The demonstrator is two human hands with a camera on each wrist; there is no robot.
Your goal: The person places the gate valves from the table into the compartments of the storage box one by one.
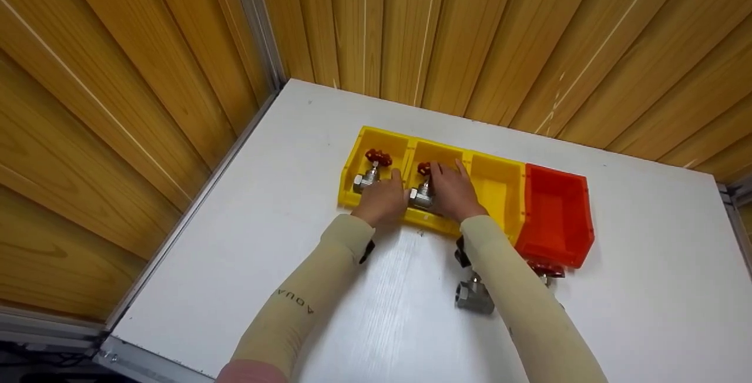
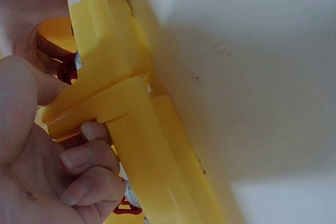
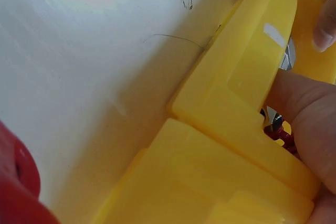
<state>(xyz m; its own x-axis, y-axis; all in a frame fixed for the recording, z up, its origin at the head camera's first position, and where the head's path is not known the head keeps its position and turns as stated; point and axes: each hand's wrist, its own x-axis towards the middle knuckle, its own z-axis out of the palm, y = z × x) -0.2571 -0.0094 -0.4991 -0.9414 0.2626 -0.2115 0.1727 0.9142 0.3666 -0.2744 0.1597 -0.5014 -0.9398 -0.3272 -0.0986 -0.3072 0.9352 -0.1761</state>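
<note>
Three yellow bins (image 1: 499,165) stand joined in a row, and a red-wheeled metal valve (image 1: 367,178) lies in the leftmost. My left hand (image 1: 383,200) grips the wall between the left and middle bins, its fingers curled inside the left one in the left wrist view. Inside the middle bin is a second valve (image 1: 422,195) with a red handwheel. My right hand (image 1: 455,192) holds this valve, fingers by the wheel and thumb (image 3: 296,95) down in the bin. The hand hides part of the valve.
A red bin (image 1: 555,212) adjoins the row on the right. In front of the bins, another valve (image 1: 474,298) lies on the white table (image 1: 247,242), and a red handwheel (image 1: 546,268) shows partly behind the right forearm. Wood-patterned walls (image 1: 423,30) border the table.
</note>
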